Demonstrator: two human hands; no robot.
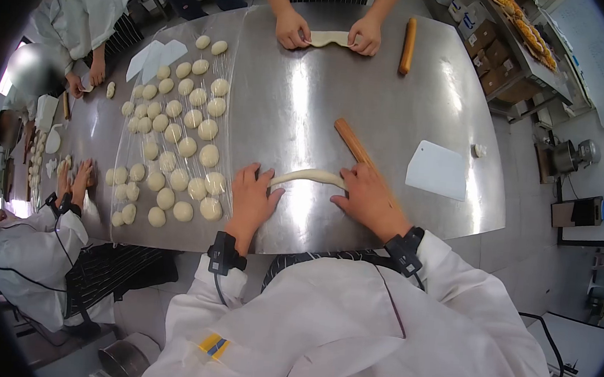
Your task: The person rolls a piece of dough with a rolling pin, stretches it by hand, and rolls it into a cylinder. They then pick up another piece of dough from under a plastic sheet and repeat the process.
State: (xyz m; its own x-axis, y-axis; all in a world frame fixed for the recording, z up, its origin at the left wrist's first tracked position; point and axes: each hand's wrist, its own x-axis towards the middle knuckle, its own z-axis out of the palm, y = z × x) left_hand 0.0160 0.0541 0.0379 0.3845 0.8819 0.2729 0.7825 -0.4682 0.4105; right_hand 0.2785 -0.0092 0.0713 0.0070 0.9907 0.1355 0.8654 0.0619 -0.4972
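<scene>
A thin, slightly arched dough strip (309, 175) lies across the metal table in front of me. My left hand (251, 197) is at its left end, thumb and fingers around the tip. At the right end, my right hand (369, 200) has its thumb and fingers on either side of the dough. A wooden rolling pin (349, 139) lies slanted beyond my right hand, its near part hidden by that hand. To the left, many round dough balls (187, 147) sit under clear plastic film.
A white scraper (437, 170) lies right of the rolling pin. Across the metal table (268, 85), a co-worker's hands hold a flat dough strip (329, 39) beside another rolling pin (408, 47). More co-workers stand at the left. White scrapers (154, 58) lie beyond the dough balls.
</scene>
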